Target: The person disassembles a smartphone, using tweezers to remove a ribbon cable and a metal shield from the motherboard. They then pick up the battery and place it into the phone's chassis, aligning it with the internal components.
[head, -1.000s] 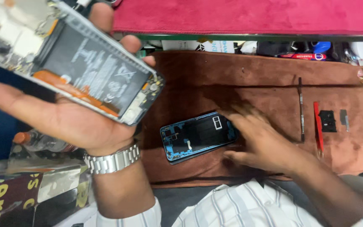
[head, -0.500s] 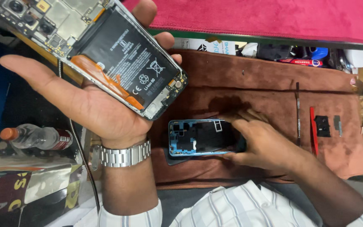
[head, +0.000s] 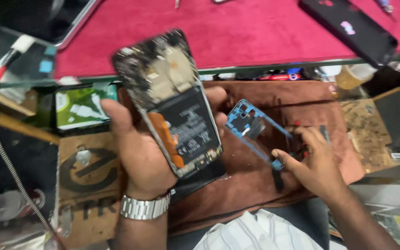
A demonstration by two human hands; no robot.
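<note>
Head view: opened phone (head: 174,109) between left fingers (head: 216,99)

Motion blur smears the opened phone (head: 170,99) in the left hand (head: 140,153), so its upper circuitry is unreadable. The right hand (head: 318,164) covers the lower end of the blue back frame (head: 251,127). A dark phone (head: 350,28) near the red mat's (head: 255,32) far right corner is cut by the top edge.

Phone repair bench: opened phone (head: 174,104), tools.
</note>
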